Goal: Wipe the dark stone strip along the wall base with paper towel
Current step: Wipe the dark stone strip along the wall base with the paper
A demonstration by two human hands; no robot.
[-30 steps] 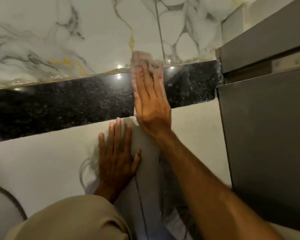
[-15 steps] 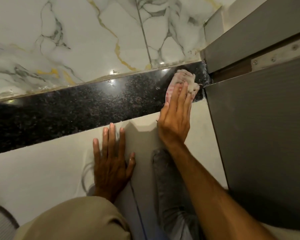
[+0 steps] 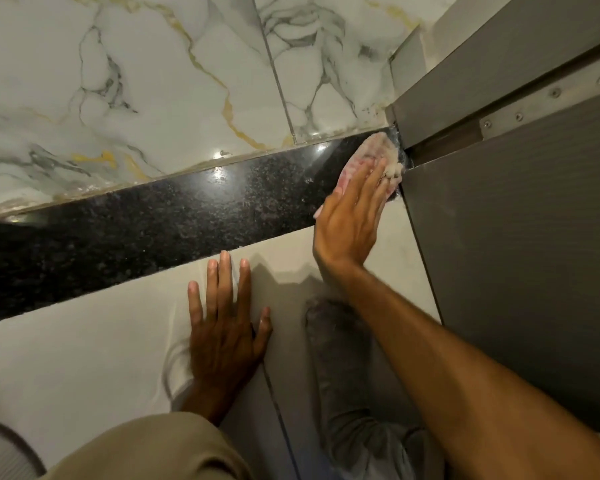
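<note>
Now right hand (image 3: 349, 223), fingers (image 3: 368, 183) flat and extended, presses the paper towel (image 3: 369, 152) on the dark stone strip (image 3: 174, 216) at its right end, against the grey door (image 3: 520, 237). Left hand (image 3: 224, 327) lies spread, empty, on the floor (image 3: 66, 358).

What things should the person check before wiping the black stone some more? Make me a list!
1. Paper towel under the right hand: ok, flat fingers press it down.
2. Towel on the dark stone strip: ok, at its right end.
3. Room to go further right: not ok, the grey door panel blocks it, so the next wipe likely goes left.
4. Left hand steadying: ok, flat on the pale floor tile.
5. Towel clean enough: cannot tell; it looks crumpled and frayed.
6. Strip leftward free of things: ok.
</note>
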